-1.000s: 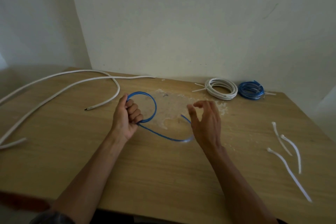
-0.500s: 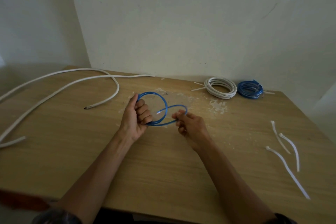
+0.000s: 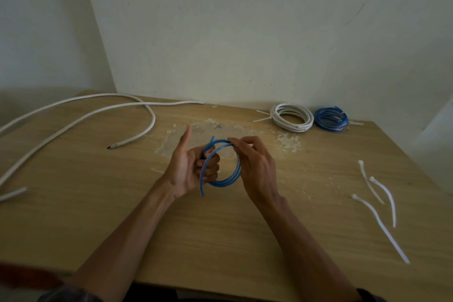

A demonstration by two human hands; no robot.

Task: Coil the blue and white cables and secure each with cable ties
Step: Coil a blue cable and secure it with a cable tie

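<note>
"Status of the blue cable (image 3: 221, 183)?"

"It was wound into a small coil of a few turns and held in the air above the middle of the table (image 3: 215, 240), between both hands. One cut end stuck up at the top left of the coil. The other pointed down below the left hand."

"Grip, left hand (image 3: 187, 169)?"

"The fingers were curled round the left side of the coil and held it. The thumb stood straight up, clear of the cable."

"Grip, right hand (image 3: 255, 167)?"

"Thumb and fingertips pinched the top of the coil. The rest of the hand lay along the coil's right side, fingers bent."

"Other stock on the table?"

"A loose white cable (image 3: 153, 119) lay uncoiled in long curves across the far left and ran off the left edge. One dark-tipped end lay well to the left of the hands. A white coil (image 3: 291, 116) and a blue coil (image 3: 331, 119) sat just beside each other at the far right, by the wall, each with a tie tail sticking out. Three cable ties (image 3: 381, 228) lay loose near the right edge, well apart from the hands. A pale scuffed patch (image 3: 288, 141) marked the tabletop beyond the hands."
</note>
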